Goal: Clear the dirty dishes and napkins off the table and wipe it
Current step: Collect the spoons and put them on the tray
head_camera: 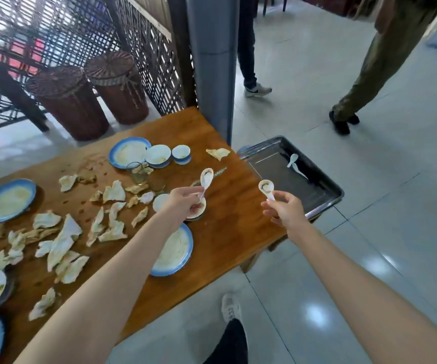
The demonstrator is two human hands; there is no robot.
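Metal tray holds one white spoon — each hand grips another.

We are recording bright, diffuse light. Glare patches are shining on the floor tiles nearer us than the grip of the right hand. Frame edges are bowing and softening.

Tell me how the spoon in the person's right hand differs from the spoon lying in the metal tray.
The held spoon is pinched by its handle in the right hand, bowl raised upward; the tray spoon lies loose on the metal tray. The held spoon's bowl carries dark residue; the tray spoon shows none that I can make out. Both are white soup spoons.
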